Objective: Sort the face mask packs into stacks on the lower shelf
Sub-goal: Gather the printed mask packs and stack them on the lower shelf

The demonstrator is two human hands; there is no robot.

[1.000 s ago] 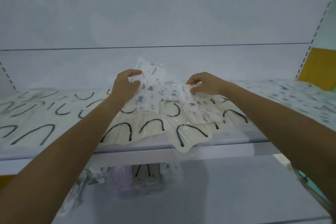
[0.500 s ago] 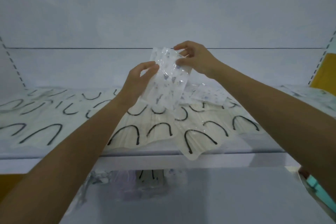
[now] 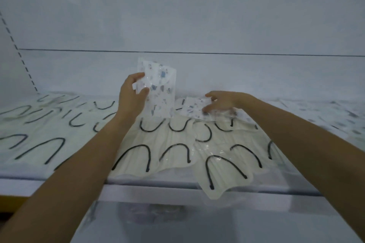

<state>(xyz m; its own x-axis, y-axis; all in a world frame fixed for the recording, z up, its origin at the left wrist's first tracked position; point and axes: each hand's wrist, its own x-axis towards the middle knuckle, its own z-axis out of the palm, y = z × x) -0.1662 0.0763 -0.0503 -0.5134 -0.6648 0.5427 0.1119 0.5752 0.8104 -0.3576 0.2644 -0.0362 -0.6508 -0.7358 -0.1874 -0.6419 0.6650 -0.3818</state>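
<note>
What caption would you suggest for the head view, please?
Left hand holds a clear blue-patterned mask pack upright; right hand touches a second patterned pack on cream packs.

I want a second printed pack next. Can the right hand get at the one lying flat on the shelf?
Probably yes. The right hand holds nothing and seems to touch the flat pack, which lies on top of the cream packs with nothing over it. The left hand holds the upright pack.

Glossy clear plastic wraps the mask pack (image 3: 160,89); shelf (image 3: 177,185) seemingly matt.
</note>
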